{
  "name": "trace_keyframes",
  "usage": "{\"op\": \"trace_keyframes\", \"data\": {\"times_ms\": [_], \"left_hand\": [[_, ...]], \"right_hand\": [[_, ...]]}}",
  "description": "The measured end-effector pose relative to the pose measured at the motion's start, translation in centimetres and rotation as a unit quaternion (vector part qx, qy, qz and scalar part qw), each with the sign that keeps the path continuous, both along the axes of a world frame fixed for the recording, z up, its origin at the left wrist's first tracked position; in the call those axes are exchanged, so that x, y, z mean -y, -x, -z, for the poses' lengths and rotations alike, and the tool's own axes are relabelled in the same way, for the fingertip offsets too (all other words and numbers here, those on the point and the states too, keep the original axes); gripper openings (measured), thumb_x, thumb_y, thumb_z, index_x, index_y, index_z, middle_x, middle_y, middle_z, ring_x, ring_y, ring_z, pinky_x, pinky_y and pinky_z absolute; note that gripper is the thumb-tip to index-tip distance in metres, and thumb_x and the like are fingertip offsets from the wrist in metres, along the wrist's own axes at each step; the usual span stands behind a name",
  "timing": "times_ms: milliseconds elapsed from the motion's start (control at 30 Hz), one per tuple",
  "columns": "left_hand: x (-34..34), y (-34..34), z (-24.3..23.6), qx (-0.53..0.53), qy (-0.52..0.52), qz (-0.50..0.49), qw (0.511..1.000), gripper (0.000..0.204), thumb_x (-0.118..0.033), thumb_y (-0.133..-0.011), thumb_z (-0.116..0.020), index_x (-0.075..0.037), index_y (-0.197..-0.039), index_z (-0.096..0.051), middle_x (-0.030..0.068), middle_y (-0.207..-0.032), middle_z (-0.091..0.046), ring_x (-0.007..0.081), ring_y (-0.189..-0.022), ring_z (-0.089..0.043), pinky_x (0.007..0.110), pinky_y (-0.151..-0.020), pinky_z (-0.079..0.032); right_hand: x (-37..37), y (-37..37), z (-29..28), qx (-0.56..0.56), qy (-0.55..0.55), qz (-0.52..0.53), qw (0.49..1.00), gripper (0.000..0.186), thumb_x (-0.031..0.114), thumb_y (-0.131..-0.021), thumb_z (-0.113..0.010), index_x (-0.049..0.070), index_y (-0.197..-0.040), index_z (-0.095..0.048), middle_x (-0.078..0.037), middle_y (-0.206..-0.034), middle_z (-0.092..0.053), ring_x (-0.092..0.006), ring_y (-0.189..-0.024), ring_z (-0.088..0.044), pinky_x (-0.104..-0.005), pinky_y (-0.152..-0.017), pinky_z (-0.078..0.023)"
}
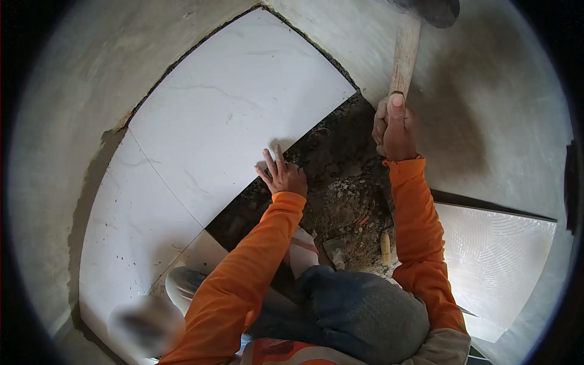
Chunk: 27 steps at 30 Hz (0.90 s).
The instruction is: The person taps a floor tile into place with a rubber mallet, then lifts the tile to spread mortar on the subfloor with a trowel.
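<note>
My right hand (396, 129) is closed around the pale wooden handle (406, 58) of a mallet, thumb laid along the wood. The mallet's dark head (441, 11) is raised at the top edge and partly cut off. My left hand (287, 176) lies open with fingers spread, the fingertips on the edge of a large white tile (237, 97) with faint grey veining. That tile fills the corner between two walls. A second white tile (131, 225) adjoins it on the left along a thin seam.
Dark rough soil (340, 164) lies between the tile edge and the right wall (480, 109). On it are a yellowish handle-like piece (385, 248) and a small red fragment (364, 220). A panel with combed ridges (493, 255) stands at the right. My bent knee (377, 310) is below.
</note>
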<state>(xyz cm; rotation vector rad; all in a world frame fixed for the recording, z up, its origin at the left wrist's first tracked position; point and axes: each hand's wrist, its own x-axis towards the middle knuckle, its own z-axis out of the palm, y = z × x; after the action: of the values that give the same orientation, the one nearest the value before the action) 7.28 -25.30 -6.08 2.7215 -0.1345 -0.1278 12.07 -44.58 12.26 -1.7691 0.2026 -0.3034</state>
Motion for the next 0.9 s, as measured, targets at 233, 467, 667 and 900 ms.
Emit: {"op": "trace_keyframes", "data": {"times_ms": [233,467,667,900], "left_hand": [[0.5,3.2,-0.1,0.006,0.133,-0.003,0.991,0.017,-0.024,-0.086,-0.062,-0.01,-0.094,-0.067,0.0099,-0.137,-0.049,0.0324,-0.126,-0.044,0.057,-0.105,-0.029],[0.3,1.6,0.5,-0.028,0.175,-0.064,0.982,0.02,-0.017,-0.086,-0.058,-0.011,-0.105,-0.062,0.0101,-0.103,-0.065,0.0325,-0.101,-0.059,0.045,-0.085,-0.045],[5.0,10.4,-5.2,-0.081,0.445,0.152,0.879,0.014,-0.017,-0.088,-0.058,-0.007,-0.096,-0.066,0.0144,-0.08,-0.065,0.0297,-0.071,-0.063,0.039,-0.065,-0.05],[1.0,6.4,-3.8,-0.049,0.41,0.371,0.832,0.019,-0.023,-0.077,-0.064,-0.01,-0.091,-0.068,0.0138,-0.075,-0.063,0.0339,-0.075,-0.063,0.045,-0.073,-0.051]], "right_hand": [[-2.7,-0.9,-2.4,0.072,-0.055,-0.011,0.996,0.055,0.055,-0.098,-0.041,0.013,-0.062,-0.038,0.005,-0.049,-0.033,-0.0061,-0.041,-0.033,-0.0234,-0.038,-0.027],[-3.1,-0.8,-3.2,0.091,-0.022,-0.027,0.995,0.058,0.059,-0.096,-0.042,0.012,-0.062,-0.04,0.004,-0.049,-0.035,-0.0059,-0.041,-0.035,-0.0229,-0.039,-0.027],[-3.7,-3.0,-5.7,0.157,-0.037,-0.045,0.986,0.058,0.061,-0.095,-0.041,0.01,-0.068,-0.048,0.004,-0.053,-0.042,-0.005,-0.044,-0.038,-0.0217,-0.04,-0.029],[-3.8,-11.4,2.3,0.263,0.234,0.013,0.936,0.05,0.049,-0.098,-0.042,0.002,-0.09,-0.055,-0.011,-0.064,-0.058,-0.0255,-0.056,-0.059,-0.0367,-0.049,-0.044]]}}
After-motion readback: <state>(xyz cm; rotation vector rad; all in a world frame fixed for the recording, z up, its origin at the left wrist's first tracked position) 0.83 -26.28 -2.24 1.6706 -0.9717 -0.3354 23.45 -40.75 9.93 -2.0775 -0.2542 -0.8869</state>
